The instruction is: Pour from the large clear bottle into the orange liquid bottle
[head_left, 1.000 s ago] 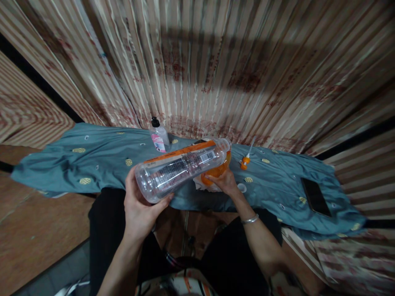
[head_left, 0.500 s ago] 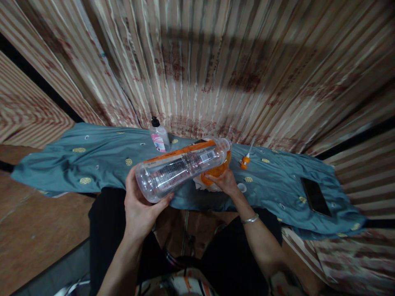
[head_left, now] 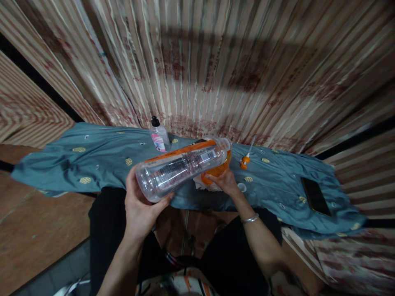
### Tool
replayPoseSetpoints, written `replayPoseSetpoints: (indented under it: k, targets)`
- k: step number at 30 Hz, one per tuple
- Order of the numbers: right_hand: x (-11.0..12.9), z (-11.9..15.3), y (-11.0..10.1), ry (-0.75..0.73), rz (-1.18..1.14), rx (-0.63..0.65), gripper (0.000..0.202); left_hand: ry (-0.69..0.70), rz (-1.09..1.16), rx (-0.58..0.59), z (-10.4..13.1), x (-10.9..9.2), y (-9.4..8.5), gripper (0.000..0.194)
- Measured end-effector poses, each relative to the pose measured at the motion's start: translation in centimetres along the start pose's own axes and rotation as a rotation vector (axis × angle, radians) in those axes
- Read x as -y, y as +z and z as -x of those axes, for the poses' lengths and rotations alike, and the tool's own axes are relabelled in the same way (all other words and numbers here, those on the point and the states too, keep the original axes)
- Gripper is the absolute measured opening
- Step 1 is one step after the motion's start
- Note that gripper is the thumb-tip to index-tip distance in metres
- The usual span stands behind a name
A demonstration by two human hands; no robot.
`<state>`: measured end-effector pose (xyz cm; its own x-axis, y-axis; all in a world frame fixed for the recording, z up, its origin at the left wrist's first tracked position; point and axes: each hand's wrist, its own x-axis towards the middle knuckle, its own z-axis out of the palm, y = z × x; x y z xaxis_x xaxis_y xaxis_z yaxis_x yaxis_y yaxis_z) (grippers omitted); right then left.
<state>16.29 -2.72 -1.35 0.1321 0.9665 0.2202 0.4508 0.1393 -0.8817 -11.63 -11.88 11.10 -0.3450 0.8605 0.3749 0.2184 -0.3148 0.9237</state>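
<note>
My left hand [head_left: 142, 211] grips the base end of a large clear plastic bottle [head_left: 182, 168] with an orange-edged label. The bottle is tilted, its neck toward the right and higher than its base. Below that neck, my right hand [head_left: 224, 179] is wrapped around an orange bottle [head_left: 212, 174], whose top is hidden behind the clear one. Crumpled white paper [head_left: 203, 186] lies under the orange bottle. Whether liquid passes between the two bottles I cannot tell. Right of them, an orange pump top [head_left: 245, 161] with a pale tube lies on the cloth.
A blue-green patterned cloth [head_left: 108, 160] covers the narrow table. On it are a clear bottle with a black cap and pink label [head_left: 159, 137], a small white cap [head_left: 242, 187] and a black phone [head_left: 315, 196]. Striped curtains [head_left: 191, 61] hang close behind.
</note>
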Motion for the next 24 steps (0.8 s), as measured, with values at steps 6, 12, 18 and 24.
replayPoseSetpoints:
  k: [6,12,18,24]
  targets:
    - [0.1,0.0,0.1,-0.003,-0.001,-0.001,0.073,0.008,-0.027,0.009,0.0,0.1,-0.1,0.095]
    - [0.2,0.1,0.0,-0.009,0.010,-0.002,0.064,0.007,-0.066,0.004,0.0,0.7,-0.1,0.096]
    - [0.7,0.0,-0.1,0.023,-0.006,-0.001,0.061,-0.062,-0.055,0.020,0.0,2.3,-0.2,0.099]
    - [1.1,0.0,-0.1,0.019,-0.017,-0.010,0.069,-0.188,0.054,0.011,0.2,3.4,0.1,0.105]
